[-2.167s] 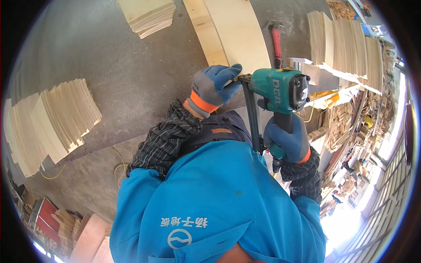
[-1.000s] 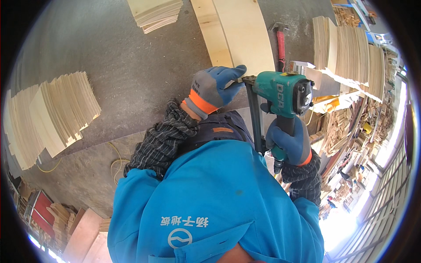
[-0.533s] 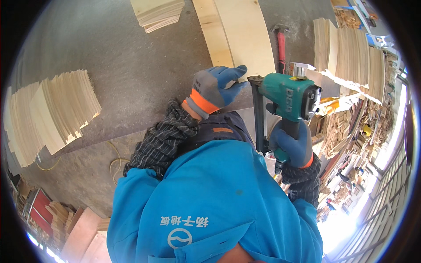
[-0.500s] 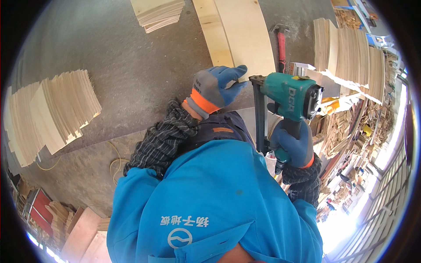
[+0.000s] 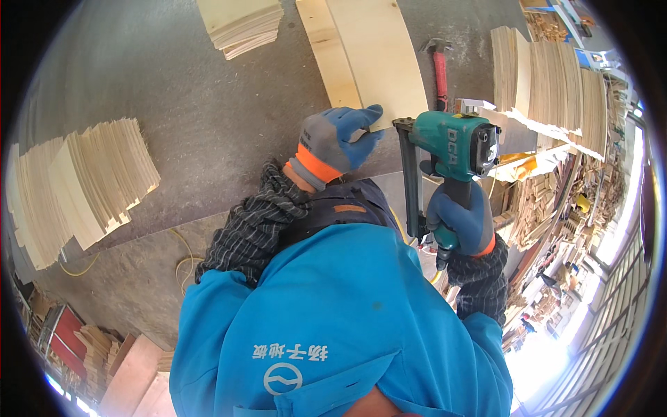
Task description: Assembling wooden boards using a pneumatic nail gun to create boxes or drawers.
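Note:
My right hand (image 5: 464,217), in a blue-and-grey glove, is wrapped round the grip of a teal nail gun (image 5: 448,142). The gun's nose sits beside the near right corner of a pale wooden board (image 5: 375,55), and its long dark magazine runs back toward me. At the board's near end is my left hand (image 5: 340,139), gloved with an orange cuff. Its thumb and forefinger are apart, the forefinger reaching over the board's end; whether they press on it I cannot tell. A narrower wooden strip (image 5: 326,48) lies along the board's left side.
A red-handled hammer (image 5: 440,73) lies right of the board. Stacks of thin wood pieces stand at the left (image 5: 90,181), far middle (image 5: 243,24) and right (image 5: 545,83) of the grey tabletop (image 5: 201,104). A yellow hose (image 5: 184,250) loops on the floor below.
The view has shifted slightly, so the board and hammer appear a little further left. The nail gun has moved slightly left and tilted a little; both hands keep about the same pose.

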A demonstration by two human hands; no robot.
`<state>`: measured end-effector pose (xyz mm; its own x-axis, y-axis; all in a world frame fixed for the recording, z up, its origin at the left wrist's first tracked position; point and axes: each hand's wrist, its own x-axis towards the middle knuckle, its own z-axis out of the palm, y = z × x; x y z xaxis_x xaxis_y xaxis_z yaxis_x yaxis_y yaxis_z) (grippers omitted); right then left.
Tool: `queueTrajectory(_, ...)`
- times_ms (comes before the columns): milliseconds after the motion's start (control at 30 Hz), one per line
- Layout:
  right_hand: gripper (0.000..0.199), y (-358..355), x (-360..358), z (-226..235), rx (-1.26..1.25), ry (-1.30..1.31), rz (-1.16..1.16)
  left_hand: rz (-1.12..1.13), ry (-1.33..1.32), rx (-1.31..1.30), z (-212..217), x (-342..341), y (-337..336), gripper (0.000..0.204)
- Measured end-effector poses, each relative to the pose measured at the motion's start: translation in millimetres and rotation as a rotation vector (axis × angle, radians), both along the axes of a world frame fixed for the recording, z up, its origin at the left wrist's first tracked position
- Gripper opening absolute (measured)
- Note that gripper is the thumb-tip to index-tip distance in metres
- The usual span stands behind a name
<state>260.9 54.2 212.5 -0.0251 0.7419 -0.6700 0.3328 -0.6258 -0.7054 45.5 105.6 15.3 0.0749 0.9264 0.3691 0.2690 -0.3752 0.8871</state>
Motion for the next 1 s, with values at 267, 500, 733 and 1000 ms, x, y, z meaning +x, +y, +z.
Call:
queueTrajectory(267, 0.06, -7.9, 20.7, -0.4, 0.091, 0.026, -0.096, 0.029, -0.029, 0.054, -1.1, 1.9, 1.1, 0.025)
queueTrajectory(500, 0.06, -4.5, 29.0, -7.4, 0.085, 0.074, -0.088, 0.008, -0.012, 0.046, -2.0, 1.1, 1.4, 0.025)
queueTrajectory(733, 0.062, 1.5, 24.0, -4.9, 0.018, 0.046, -0.06, 0.023, -0.026, 0.06, -1.6, 0.6, 1.4, 0.026)
queueTrajectory(1000, 0.058, -1.7, 29.9, -2.5, 0.066, 0.028, -0.084, -0.004, 0.0, 0.044, -3.7, -0.4, 1.4, 0.029)
